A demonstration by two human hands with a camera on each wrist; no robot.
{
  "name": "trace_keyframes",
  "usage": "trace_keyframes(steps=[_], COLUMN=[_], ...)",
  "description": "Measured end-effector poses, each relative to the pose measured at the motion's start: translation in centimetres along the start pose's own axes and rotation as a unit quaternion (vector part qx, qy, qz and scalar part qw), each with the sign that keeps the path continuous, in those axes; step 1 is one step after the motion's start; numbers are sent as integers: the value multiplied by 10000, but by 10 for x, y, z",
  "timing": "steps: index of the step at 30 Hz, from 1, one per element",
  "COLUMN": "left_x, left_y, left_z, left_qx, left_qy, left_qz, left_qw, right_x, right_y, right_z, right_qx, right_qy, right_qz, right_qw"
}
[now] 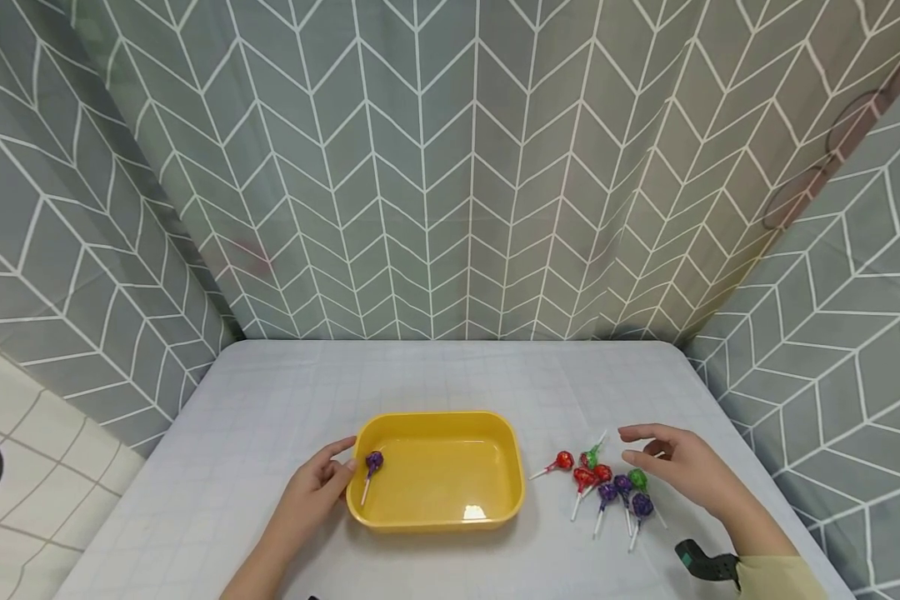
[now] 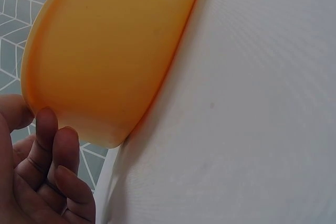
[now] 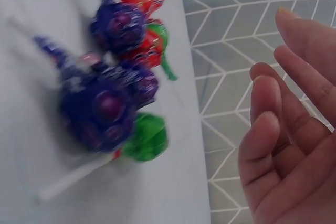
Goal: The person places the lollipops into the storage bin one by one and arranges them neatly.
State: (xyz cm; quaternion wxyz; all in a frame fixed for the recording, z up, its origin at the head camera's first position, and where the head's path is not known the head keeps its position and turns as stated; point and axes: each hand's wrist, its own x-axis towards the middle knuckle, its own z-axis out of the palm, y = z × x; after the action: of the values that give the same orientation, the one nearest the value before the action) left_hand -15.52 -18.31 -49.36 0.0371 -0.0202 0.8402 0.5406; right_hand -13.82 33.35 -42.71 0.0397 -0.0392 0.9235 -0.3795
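Observation:
My left hand (image 1: 311, 496) holds the left edge of a yellow tray (image 1: 435, 523), its thumb and fingers at the rim. In the left wrist view, the curled fingers (image 2: 65, 150) meet the tray's outer wall (image 2: 105, 61). Inside the tray, near its left end, lies a purple-wrapped lollipop (image 1: 373, 462). My right hand (image 1: 682, 467) hovers with loosely bent fingers just right of a loose pile of lollipops, holding nothing. The pile has red lollipops (image 1: 564, 460), purple lollipops (image 1: 642, 505) and green lollipops (image 1: 637, 478), all on white sticks.
A white cloth covers the table (image 1: 307, 375). Grey curtains (image 1: 450, 208) with white chevron lines hang behind and at both sides. A dark strap-like device (image 1: 705, 565) sits at the right wrist. White tiled floor (image 1: 30, 475) shows at the lower left.

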Motion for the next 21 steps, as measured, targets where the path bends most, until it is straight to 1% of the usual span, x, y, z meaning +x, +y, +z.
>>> trace_keyframes(steps=[9, 16, 21], left_x=[0, 2, 0], left_y=[-3, -5, -4], left_z=[0, 0, 0], left_qx=[8, -70, -90], left_qy=[22, 13, 23], left_qz=[-26, -17, 10], left_qw=[10000, 10000, 10000], right_x=[-15, -29, -37], right_y=[13, 23, 31], right_z=[8, 8, 12], right_qx=[203, 187, 330], right_qy=[-239, -412, -523], right_qz=[189, 338, 213], right_qw=[9993, 9984, 9979])
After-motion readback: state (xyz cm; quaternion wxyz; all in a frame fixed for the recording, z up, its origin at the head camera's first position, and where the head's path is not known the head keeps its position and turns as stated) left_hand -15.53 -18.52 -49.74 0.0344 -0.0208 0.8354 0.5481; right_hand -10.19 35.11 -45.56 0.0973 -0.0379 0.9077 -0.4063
